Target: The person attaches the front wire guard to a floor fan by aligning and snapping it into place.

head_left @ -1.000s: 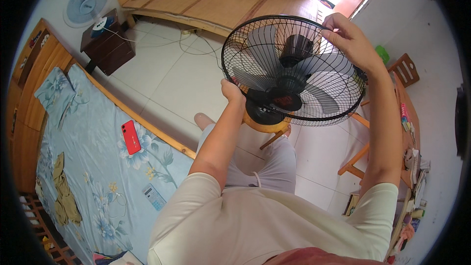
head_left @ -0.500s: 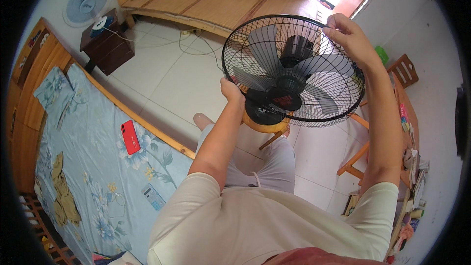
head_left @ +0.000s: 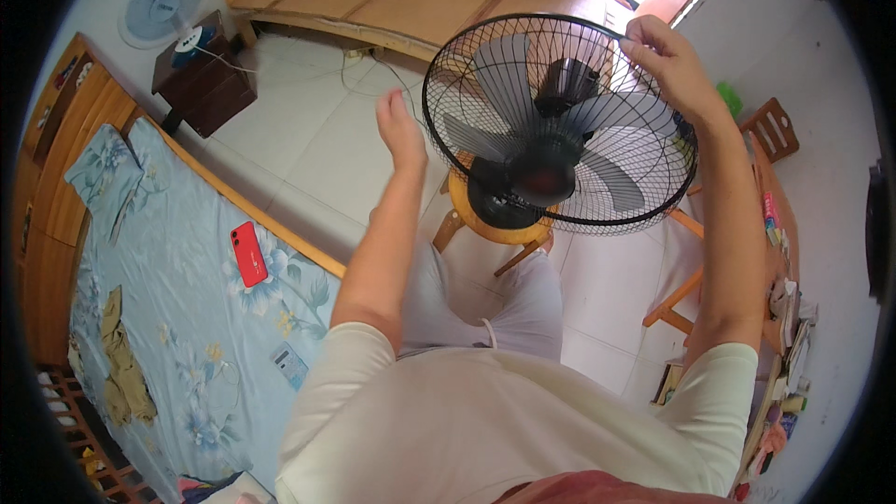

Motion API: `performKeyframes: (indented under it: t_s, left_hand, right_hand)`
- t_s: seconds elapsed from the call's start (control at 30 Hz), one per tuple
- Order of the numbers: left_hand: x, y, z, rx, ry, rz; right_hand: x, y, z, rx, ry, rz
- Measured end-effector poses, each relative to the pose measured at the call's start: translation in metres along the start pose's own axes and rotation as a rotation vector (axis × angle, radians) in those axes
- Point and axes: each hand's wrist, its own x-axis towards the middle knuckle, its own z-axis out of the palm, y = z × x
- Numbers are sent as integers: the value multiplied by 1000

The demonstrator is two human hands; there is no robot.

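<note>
A black electric fan point(head_left: 541, 173) with grey blades and a round wire grille point(head_left: 448, 145) stands on a yellow wooden stool point(head_left: 464, 201) in front of my legs. At the upper right of the grille, my right hand point(head_left: 663, 61) pinches the rim between thumb and fingers. My left hand point(head_left: 401, 135) is off the fan, in the air just left of the grille, fingers raised and holding nothing. The fan's dark round base point(head_left: 504, 210) sits on the stool top, partly hidden by the grille and hub.
To the left is a bed with a blue flowered sheet point(head_left: 177, 317), bearing a red phone point(head_left: 248, 254), a calculator point(head_left: 290, 364) and brown cloth point(head_left: 121, 359). A smaller fan point(head_left: 166, 5) stands by a dark cabinet point(head_left: 203, 84). Another bed point(head_left: 401, 0) is beyond; a cluttered table point(head_left: 779, 205) is right.
My left hand has let go of the grille's left rim and moved left and up. The right hand still grips the rim, and the grille has shifted slightly upward.
</note>
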Motion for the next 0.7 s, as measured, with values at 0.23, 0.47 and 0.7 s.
performKeyframes:
  t_s: [0.23,0.47,0.7]
  left_hand:
    - [53,95,-11,-28,-908,-168]
    - [16,36,-28,-229,-912,-359]
    - [9,40,-26,-162,-834,-340]
  right_hand:
    - [-1,2,-1,-10,18,-6]
    - [0,5,-1,31,-37,19]
    - [-1,7,-3,-42,-42,29]
